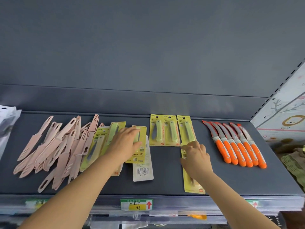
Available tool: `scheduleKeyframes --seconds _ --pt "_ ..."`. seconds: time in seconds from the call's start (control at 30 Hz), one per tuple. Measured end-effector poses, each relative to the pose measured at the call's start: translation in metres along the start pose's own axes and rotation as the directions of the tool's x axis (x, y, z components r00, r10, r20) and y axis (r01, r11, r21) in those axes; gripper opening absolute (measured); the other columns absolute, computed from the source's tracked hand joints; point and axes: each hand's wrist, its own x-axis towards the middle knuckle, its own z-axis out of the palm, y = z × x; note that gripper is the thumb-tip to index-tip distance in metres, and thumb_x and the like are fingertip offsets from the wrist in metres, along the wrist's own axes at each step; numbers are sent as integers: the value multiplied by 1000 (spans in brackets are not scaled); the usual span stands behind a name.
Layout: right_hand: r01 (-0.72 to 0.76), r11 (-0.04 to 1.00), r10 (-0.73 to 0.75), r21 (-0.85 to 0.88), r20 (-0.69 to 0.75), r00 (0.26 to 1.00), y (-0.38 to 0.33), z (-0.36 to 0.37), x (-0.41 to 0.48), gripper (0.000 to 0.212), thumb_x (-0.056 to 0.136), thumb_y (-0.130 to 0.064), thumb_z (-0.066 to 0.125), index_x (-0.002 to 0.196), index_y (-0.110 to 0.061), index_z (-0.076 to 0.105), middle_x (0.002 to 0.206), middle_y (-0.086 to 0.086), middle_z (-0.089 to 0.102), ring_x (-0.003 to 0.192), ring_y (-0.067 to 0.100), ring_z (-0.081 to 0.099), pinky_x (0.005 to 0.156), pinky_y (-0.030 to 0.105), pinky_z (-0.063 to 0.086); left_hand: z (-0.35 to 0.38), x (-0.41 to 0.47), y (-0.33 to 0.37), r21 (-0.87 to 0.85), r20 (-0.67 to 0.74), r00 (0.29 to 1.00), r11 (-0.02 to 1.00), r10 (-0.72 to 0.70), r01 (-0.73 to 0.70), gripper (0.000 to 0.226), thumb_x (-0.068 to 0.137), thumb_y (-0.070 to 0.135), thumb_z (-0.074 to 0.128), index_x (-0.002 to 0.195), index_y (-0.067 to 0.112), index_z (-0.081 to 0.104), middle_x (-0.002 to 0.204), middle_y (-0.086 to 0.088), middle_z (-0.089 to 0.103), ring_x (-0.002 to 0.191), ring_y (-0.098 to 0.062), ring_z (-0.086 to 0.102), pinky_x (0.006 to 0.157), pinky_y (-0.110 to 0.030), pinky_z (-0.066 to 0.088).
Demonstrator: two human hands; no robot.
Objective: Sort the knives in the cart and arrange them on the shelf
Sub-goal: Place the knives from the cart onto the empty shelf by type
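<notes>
On the dark shelf [166, 164], three yellow carded fruit knives [170, 130] lie side by side at the back. My right hand [195, 155] presses on the top of another yellow carded knife [193, 182] lying in front of them, fingers on the card. My left hand [127, 142] lies flat on a loose pile of yellow carded knives [138, 144], fingers curled over one card. A white card back with a barcode [142, 171] sticks out below that pile.
A heap of pink sheathed knives [54, 149] covers the shelf's left part. Several orange-handled knives [237, 144] lie in a row at the right. A price label [136, 204] hangs on the shelf's front edge. White packets [7, 119] sit far left.
</notes>
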Motion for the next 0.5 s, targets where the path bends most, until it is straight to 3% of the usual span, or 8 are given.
scheduleKeyframes --seconds 0.1,0.23,0.4,0.5 --pt "138 980 -137 144 -22 990 -29 1 6 45 91 -29 56 135 -21 49 136 0 41 127 21 37 99 33 40 -5 -2 -6 57 -71 997 997 -38 43 46 96 35 45 140 22 39 145 5 40 134 -16 34 111 -34 27" --pt "285 921 -301 267 22 953 -82 10 14 58 89 -40 59 140 -17 41 139 3 42 128 22 37 102 32 38 -8 -16 -20 107 -44 990 985 -131 135 51 95 40 44 142 23 35 149 6 32 137 -18 27 113 -38 25" --pt "407 909 -417 91 214 883 -118 36 19 84 85 -56 54 150 -22 13 157 4 10 144 24 11 114 40 25 -3 -35 -36 132 41 981 974 -189 182 57 95 44 41 147 26 25 157 9 11 142 -20 16 115 -39 18" --pt "427 903 -427 46 212 879 -121 39 22 81 88 -58 46 150 -22 9 157 9 9 144 26 14 113 40 27 -3 -37 -39 111 53 980 977 -191 184 59 95 46 40 148 27 22 157 10 6 143 -20 12 117 -38 14"
